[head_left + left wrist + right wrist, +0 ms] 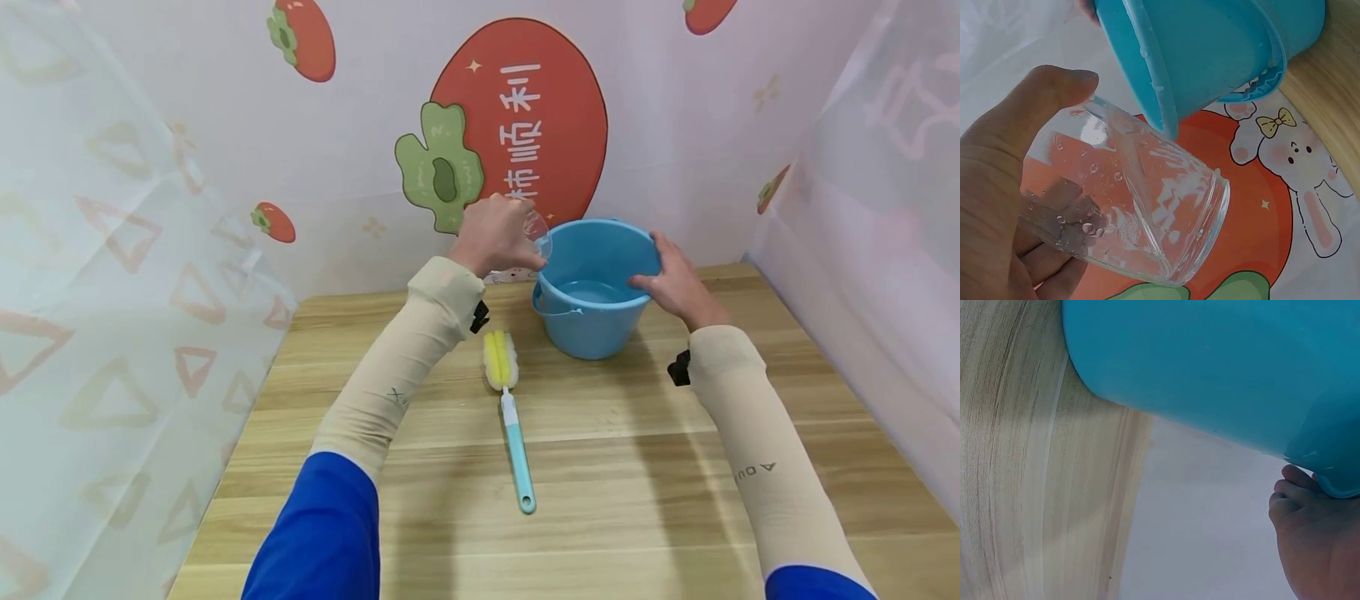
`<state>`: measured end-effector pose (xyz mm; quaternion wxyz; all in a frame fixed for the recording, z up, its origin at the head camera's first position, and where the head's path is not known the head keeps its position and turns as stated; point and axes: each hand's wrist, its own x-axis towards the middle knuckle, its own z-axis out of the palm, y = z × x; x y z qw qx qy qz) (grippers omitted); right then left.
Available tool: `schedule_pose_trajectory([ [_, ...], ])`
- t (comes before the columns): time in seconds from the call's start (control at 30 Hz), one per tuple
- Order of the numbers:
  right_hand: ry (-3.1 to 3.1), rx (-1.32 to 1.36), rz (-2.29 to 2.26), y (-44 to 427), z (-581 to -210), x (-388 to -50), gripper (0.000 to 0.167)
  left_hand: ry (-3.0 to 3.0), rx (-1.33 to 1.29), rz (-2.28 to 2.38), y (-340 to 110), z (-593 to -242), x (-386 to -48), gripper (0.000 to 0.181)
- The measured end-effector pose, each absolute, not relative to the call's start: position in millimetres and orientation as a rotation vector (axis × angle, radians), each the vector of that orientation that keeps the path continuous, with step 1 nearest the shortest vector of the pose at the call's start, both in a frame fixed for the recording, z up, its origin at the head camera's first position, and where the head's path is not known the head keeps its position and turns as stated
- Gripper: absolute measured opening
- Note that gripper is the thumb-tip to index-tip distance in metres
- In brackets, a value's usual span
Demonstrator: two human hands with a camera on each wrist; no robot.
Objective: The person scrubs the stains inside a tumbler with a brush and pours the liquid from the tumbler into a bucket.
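My left hand holds a clear drinking glass above the left side of the blue bucket. In the left wrist view the glass lies tilted beside the bucket's rim, with water drops on its wall and a little clear liquid apparently inside. The thumb and curled fingers wrap it. My right hand grips the bucket's right rim, thumb over the inside and fingers outside. The bucket stands upright on the table, its handle hanging on the left. In the right wrist view the fingers are partly hidden behind the rim.
A bottle brush with a yellow and white sponge head lies on the wooden table, in front of the bucket. A white curtain printed with persimmons stands close behind, and sheets hang at both sides.
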<state>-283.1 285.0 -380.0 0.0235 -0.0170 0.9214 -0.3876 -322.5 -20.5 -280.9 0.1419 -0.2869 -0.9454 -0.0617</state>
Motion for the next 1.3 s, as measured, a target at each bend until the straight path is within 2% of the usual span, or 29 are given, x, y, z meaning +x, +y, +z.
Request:
schedule_pose_trajectory([
  [0.2,2.860,-0.050,-1.196,286,-379,-284,0.096,-2.715,-0.849,-0.077,-13,-279,-325,0.043],
  [0.63,2.855,-0.055,-1.214,282,-382,-284,0.097,-2.697,-0.879,0.072,-7,-279,-325,0.041],
  [0.93,2.869,-0.040,-1.233,281,-383,-281,0.095,-2.680,-0.897,0.149,-2,-275,-325,0.051],
  [1.3,2.871,-0.056,-1.269,283,-384,-282,0.096,-2.688,-0.909,0.210,4,-273,-327,0.055],
])
